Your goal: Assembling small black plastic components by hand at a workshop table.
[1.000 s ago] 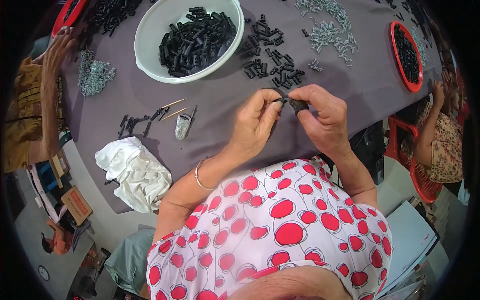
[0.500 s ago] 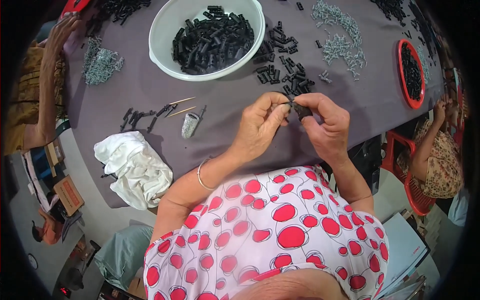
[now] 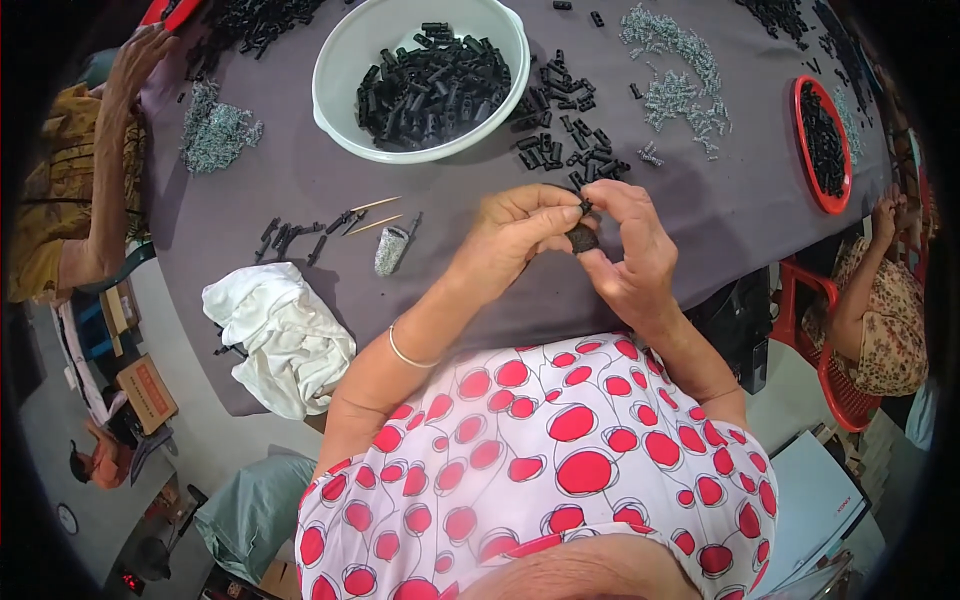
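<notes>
My left hand (image 3: pixel 520 237) and my right hand (image 3: pixel 637 245) meet above the near part of the table. Their fingertips pinch a small black plastic piece (image 3: pixel 586 207) between them. A dark, worn-looking rounded piece (image 3: pixel 582 238) sits against my right fingers, just below; its kind is unclear. Just beyond my fingers lie loose black cylindrical parts (image 3: pixel 597 165). Left of my left hand rest a grey wrapped tool with a thin tip (image 3: pixel 391 250), two thin wooden sticks (image 3: pixel 374 224) and several slim black parts (image 3: pixel 290 238).
A white bowl (image 3: pixel 322 105) of black parts stands at the back. Small metal springs lie in a left pile (image 3: pixel 218 130) and right pile (image 3: pixel 672 98). A white cloth (image 3: pixel 280 340) is near left, a red basket (image 3: pixel 801 150) far right. People sit at both sides.
My right hand has moved slightly left, closer to my left hand, and the dark rounded piece has shifted left and down with it. The whole table view has shifted slightly right.
</notes>
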Demonstrator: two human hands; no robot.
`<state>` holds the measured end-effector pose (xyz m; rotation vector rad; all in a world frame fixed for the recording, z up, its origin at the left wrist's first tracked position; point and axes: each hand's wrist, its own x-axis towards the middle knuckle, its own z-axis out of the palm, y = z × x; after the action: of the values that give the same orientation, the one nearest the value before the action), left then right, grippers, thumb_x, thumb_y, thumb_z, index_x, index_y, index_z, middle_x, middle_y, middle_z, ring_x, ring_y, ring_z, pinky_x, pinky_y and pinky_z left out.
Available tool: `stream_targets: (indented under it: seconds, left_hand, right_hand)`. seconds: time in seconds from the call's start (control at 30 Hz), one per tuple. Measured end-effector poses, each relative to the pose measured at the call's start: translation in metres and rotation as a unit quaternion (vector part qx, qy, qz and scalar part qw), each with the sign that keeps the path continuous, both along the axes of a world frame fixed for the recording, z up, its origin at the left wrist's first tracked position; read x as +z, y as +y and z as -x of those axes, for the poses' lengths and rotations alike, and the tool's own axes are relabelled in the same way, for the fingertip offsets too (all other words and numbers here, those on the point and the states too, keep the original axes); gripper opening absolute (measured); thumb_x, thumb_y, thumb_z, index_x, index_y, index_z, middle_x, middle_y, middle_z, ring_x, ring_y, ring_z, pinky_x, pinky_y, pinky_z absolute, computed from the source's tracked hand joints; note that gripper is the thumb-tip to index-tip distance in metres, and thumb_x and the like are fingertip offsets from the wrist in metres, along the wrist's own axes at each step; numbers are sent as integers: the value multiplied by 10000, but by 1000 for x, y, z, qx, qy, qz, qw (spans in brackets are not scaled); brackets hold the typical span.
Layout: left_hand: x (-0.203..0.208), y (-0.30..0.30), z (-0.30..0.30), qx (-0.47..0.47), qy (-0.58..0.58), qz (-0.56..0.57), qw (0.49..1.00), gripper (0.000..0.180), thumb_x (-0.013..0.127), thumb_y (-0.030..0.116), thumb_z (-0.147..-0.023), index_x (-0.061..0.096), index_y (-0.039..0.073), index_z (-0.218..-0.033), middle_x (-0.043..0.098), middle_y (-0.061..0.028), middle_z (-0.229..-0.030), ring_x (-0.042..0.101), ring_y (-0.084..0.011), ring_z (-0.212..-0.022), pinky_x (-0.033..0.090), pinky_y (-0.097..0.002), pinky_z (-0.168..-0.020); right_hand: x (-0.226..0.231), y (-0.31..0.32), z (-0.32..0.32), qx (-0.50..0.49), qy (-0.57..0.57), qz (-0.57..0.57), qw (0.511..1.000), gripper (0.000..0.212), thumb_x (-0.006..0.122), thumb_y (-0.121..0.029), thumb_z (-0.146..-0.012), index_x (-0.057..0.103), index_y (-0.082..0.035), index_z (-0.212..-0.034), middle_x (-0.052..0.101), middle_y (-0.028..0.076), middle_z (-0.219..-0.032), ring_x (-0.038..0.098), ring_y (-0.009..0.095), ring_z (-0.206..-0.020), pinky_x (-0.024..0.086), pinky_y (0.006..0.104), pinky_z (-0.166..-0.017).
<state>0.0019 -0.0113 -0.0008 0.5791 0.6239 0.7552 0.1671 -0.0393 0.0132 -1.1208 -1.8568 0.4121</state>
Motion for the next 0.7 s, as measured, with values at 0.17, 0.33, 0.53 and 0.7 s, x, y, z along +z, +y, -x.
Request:
stream_targets:
  seconds: [0.17,0.33,0.53,0.7]
  left_hand:
    - [2,0,0,-1,20,-3,1000,204,569,123,-902,635,-34,-1014,658,-98,-919,621,-126,-832,500,-218,-691]
    - [10,-4,-4,13,88,-8,996,166,589,102,-883,651,-32,-958,661,-81,-880,611,-107,-797,492,-213,-686]
    - [0,-8,-8,81,57,-33,995,102,582,36,-859,647,-29,-902,660,-56,-831,605,-89,-758,485,-209,-675]
    - [0,-8,-9,90,36,-4,995,105,587,50,-858,644,-31,-893,656,-59,-811,609,-89,-744,489,-210,-663]
  right_hand:
    - [-1,-1,-1,14,-6,-5,1000,588,663,85,-546,525,25,-1115,578,169,-1010,577,338,-885,496,381,-745]
    - [-7,-2,3,13,-6,-21,1000,603,670,78,-543,523,27,-1126,577,167,-1007,576,337,-874,500,384,-727]
    - [-6,0,4,11,-22,-50,998,645,699,46,-522,519,24,-1141,575,161,-1006,573,331,-864,503,382,-721]
    - [2,-1,0,-3,-128,11,992,697,777,-71,-494,516,9,-1136,572,129,-939,575,311,-831,498,373,-665]
